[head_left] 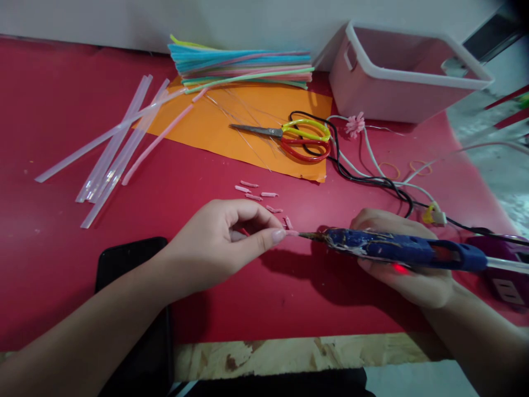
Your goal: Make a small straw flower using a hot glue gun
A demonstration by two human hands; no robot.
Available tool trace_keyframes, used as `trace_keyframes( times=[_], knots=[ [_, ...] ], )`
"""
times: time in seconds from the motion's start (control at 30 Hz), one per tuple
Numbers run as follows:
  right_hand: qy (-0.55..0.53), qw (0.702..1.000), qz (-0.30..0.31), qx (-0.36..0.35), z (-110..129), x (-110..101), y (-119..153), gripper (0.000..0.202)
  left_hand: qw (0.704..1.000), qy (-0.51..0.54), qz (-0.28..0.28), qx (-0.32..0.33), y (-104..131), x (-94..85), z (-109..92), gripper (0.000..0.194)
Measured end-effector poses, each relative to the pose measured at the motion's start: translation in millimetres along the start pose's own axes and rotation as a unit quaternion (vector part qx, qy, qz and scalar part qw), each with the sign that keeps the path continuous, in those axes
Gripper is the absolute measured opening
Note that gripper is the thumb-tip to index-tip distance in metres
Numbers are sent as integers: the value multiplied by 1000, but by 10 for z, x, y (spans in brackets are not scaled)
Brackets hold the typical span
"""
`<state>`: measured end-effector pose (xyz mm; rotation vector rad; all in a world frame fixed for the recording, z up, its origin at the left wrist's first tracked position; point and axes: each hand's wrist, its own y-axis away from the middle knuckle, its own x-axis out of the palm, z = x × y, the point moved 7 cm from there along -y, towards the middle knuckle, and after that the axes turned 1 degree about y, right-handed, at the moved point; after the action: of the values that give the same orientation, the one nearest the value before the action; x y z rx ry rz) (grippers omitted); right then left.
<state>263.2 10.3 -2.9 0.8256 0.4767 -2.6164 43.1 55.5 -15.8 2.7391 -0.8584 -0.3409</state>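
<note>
Left hand (225,242) is pinching a short pink straw piece (291,232) between thumb and forefinger, holding it just above the table (61,264). Right hand (407,270) is wrapping closed around a blue glue gun (397,251), barrel lying level, nozzle tip touching the end of that held piece; a red light is glowing on the gun's underside. Whether glue is already out on the piece is too small to tell. Just beyond the left fingers, more cut pink pieces (258,194) are lying loose on the red table, so cutting looks at least partly done and gluing of those looks still to come. One small pink flower-like piece (355,124) is sitting by the cables (363,171), possibly a finished one. Further out: scissors (295,137) with yellow and red handles are resting on an orange sheet (215,129), a bundle of coloured straws (242,69) is lying at the sheet's far edge, clear glue sticks (111,149) are fanning out to the left, a pink bin (397,71) is standing at the back right. A black phone (132,259) is lying under the left forearm.
</note>
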Motion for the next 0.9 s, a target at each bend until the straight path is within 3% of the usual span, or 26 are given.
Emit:
trace_keyframes(
  times=[0.9],
  knots=[
    [-4,1000,-5,7,-17,-21,23,7,1000,-17,-8,0,-6,-17,-3,18]
  ],
)
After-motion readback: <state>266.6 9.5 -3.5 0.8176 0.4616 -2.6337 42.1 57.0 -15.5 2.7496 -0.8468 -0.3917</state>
